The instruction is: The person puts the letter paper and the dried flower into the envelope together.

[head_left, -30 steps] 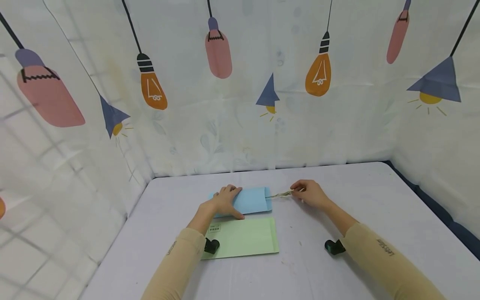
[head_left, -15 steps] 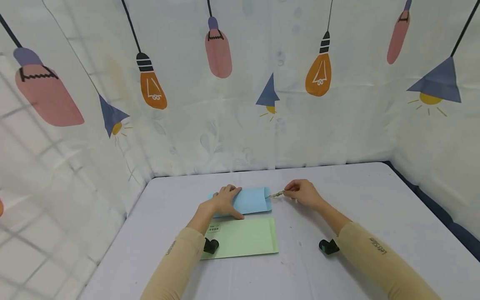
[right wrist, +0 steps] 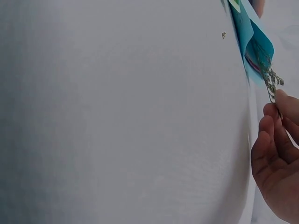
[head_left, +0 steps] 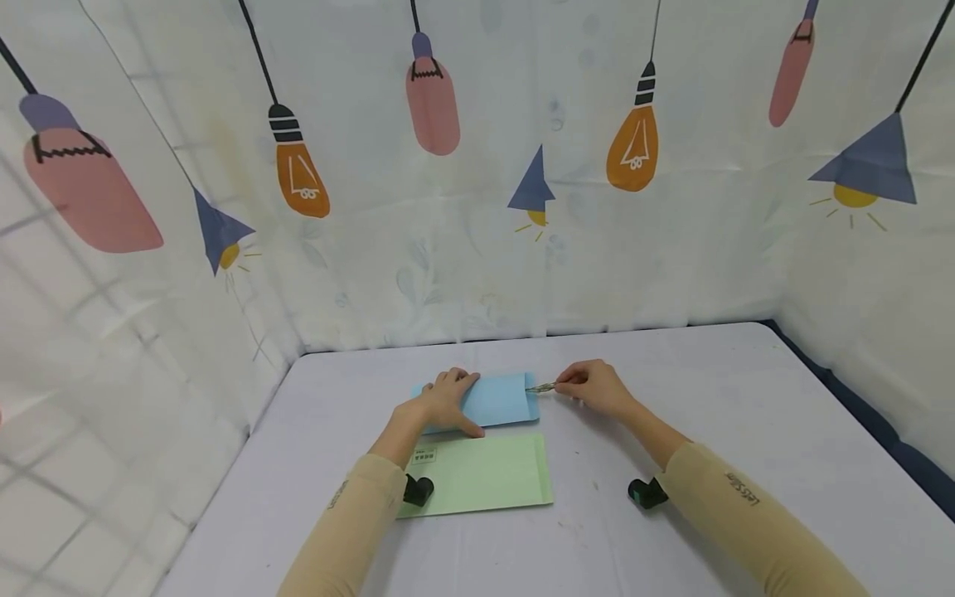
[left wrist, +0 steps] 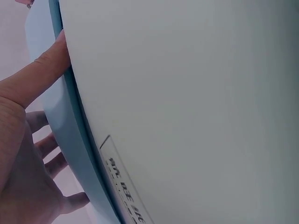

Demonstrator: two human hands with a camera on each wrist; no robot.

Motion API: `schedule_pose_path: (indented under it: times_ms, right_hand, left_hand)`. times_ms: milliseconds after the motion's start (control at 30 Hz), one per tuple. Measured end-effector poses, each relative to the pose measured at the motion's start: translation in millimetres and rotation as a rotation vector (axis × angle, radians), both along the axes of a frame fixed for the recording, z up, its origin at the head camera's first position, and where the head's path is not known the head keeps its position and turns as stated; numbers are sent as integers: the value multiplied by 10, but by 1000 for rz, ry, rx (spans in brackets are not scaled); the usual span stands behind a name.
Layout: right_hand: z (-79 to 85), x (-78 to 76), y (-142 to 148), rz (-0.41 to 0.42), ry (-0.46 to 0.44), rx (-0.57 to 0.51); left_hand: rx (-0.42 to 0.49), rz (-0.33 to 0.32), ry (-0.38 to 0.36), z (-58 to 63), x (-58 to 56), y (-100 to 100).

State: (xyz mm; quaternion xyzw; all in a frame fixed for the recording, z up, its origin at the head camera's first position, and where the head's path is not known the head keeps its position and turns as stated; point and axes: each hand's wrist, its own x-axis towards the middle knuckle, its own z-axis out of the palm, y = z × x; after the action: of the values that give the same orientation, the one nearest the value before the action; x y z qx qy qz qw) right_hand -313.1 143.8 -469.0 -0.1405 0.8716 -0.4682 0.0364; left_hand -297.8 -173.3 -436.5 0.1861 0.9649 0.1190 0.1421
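A light blue paper envelope (head_left: 501, 400) lies towards the back of the table with its mouth facing right. My left hand (head_left: 446, 403) rests spread across its left part, the thumb at the near edge, as the left wrist view also shows. Between thumb and fingertips, my right hand (head_left: 597, 388) pinches the stem of a small dried flower sprig (right wrist: 272, 80). The sprig's far end goes into the gaping mouth of the blue envelope, where the paper hides its tip. Just inside that mouth, the right wrist view shows a thin purplish edge.
A pale green envelope (head_left: 488, 474) with a small printed box lies just in front of the blue one, partly under the left wrist's black camera (head_left: 419, 490). Tiny plant crumbs (right wrist: 224, 35) dot the white tablecloth (head_left: 597, 539). A printed curtain (head_left: 477, 249) stands behind the table.
My right hand has moved left towards the blue envelope, and less of the sprig shows outside its mouth. The left hand has stayed in place on the envelope.
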Motion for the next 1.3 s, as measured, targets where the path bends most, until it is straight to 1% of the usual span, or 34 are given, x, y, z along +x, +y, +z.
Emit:
schedule_pose_path:
  times_ms: [200,433,700,900,1033,1300]
  right_hand:
    - [-14,-11,-37,19,10,4]
    - [-2,-4,-127,26,-20,18]
    - [33,32,-197,39,-42,-18]
    - [3,31,-245,60,-27,-7]
    - [12,31,-291,71,-26,3]
    - [16,43,-351,86,-47,-25]
  left_hand:
    - [1,-6,-1,-3,-8,3]
    - [-7,-2,7,-27,-13,-16]
    - [2,-4,10,-29,-15,-10]
    - [1,-5,14,-50,-17,-6]
    - [-3,-12,25,-45,-29,-6]
    - [-3,-11,23,-27,-27,-15]
